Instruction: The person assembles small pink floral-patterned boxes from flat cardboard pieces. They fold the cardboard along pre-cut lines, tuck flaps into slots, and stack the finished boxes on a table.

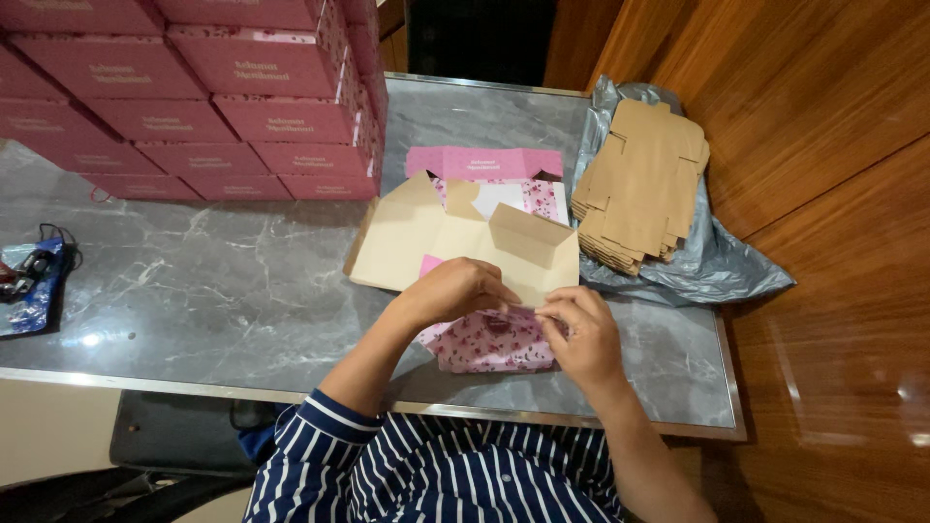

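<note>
Striped navy-and-white sleeves (387, 465) fill the bottom of the head view, just below the near edge of the grey marble counter (213, 281). Left hand (455, 291): fingers curled downward, knuckles up, fingertips pressing on the near flap of a flat, unfolded carton blank (436, 237); whether it pinches the flap or only presses it cannot be told. Right hand (581, 334): fingers bent together, thumb and forefinger pinching the edge of the same flap close beside the left fingertips. Carton blank lies near the middle of the counter's near edge, plain brown side up, one small side flap standing partly raised; the pink floral printed face shows under the hands at the near side, and a pink panel shows at the far side. Stack of flat brown blanks (644, 184) sits on a crumpled grey plastic bag (717, 261) at the right edge of the counter, just beside the open blank. Assembled pink boxes (232, 107) are piled in rows at the far left corner. Blue pouch with dark cords (29, 281) lies at the left edge, well apart from the hands. Wooden panelling (833, 194) borders the right side.
</note>
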